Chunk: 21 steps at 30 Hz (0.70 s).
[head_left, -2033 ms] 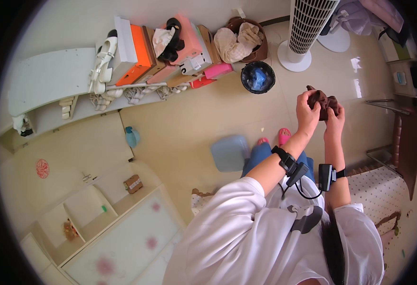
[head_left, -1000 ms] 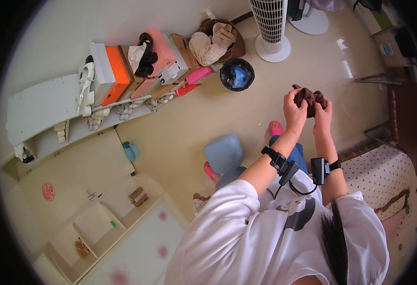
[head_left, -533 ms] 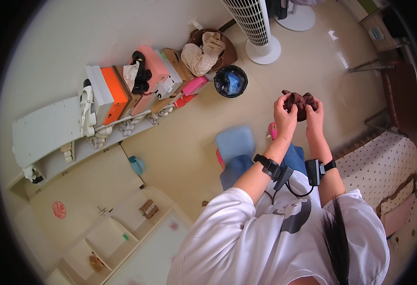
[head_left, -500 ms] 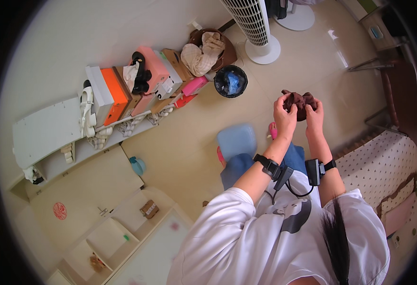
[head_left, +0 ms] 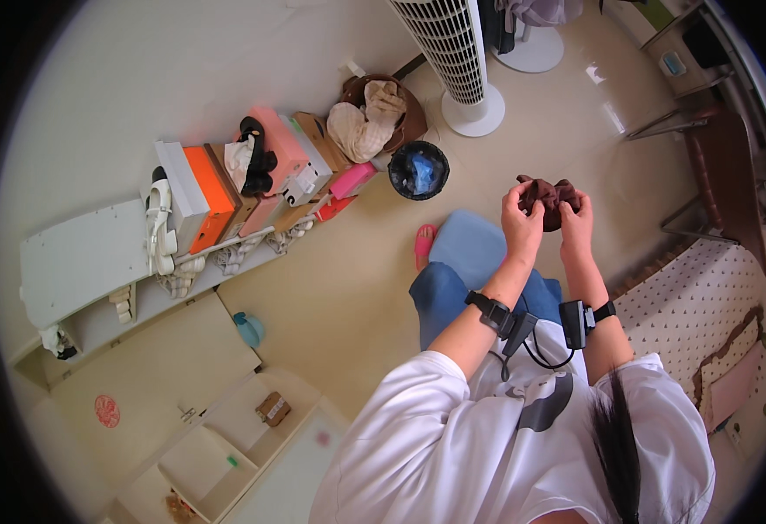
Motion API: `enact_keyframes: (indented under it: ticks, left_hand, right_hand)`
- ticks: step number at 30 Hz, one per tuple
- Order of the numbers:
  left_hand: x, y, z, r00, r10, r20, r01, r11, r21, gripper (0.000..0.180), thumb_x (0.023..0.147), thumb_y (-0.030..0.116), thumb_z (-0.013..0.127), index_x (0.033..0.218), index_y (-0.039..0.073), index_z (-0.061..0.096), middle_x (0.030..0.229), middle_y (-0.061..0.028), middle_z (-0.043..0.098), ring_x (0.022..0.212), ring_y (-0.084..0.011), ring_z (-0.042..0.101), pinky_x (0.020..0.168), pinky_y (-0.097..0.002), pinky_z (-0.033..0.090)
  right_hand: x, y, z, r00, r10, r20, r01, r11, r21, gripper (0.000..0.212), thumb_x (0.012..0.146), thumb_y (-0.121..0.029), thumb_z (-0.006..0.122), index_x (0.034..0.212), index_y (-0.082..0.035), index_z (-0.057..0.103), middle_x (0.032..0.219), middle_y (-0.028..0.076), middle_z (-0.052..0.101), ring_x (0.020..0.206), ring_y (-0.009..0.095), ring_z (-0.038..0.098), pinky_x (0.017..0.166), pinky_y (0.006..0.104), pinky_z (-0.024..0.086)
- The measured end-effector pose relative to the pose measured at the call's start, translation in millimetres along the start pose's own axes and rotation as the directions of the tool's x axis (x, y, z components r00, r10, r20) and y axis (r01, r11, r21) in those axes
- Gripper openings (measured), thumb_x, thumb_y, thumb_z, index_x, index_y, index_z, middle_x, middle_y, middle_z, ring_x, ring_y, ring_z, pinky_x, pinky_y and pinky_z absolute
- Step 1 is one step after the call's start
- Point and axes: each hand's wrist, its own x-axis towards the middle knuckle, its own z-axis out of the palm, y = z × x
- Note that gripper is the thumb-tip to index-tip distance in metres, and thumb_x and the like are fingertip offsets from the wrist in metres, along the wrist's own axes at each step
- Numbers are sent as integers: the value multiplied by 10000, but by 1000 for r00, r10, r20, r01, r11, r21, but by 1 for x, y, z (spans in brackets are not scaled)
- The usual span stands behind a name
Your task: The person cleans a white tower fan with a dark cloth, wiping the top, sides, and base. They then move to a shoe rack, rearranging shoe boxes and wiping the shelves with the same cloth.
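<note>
A piece of dark brown bunched cloth [head_left: 549,191] is held up in front of me, gathered in soft folds. Its exact kind does not show. My left hand [head_left: 523,218] pinches its left side between thumb and fingers. On the opposite side my right hand [head_left: 577,225] grips it the same way, so the cloth spans the small gap between both hands. Below and left of the cloth stands a light blue stool [head_left: 469,243], close in front of my knees. A pink slipper [head_left: 425,244] is on my foot beside it.
A black-lined trash bin [head_left: 419,171] stands left of my hands, near a white tower fan [head_left: 473,109]. Shoe boxes [head_left: 211,188] and shoes crowd a low rack along the wall. To the right are a brown folding chair [head_left: 728,183] and a patterned bed [head_left: 680,306].
My legs have shifted: one pink slipper now shows left of the stool, while the one seen near my hands is hidden. Both hands still hold the brown cloth, and the whole view has tilted slightly.
</note>
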Motion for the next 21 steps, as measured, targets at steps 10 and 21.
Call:
enact_keyframes:
  ticks: [10,21]
  left_hand:
    - [54,33,-14,995,3,105,0,1000,-29,354,833,13,653,1175,-11,565,1117,-120,638,1021,-214,633,873,-322,513]
    - [156,82,-77,974,55,219,-58,998,7,320,830,28,656,1140,-20,589,1064,-127,667,979,-209,636,879,-321,503]
  right_hand:
    - [-7,-52,52,990,-103,-100,106,994,33,311,829,-11,542,1140,-23,525,1028,61,573,933,142,558,836,274,468]
    - [-3,-74,172,953,-196,-233,190,981,-47,311,816,-7,565,1125,-16,526,1005,52,576,918,128,557,837,268,467]
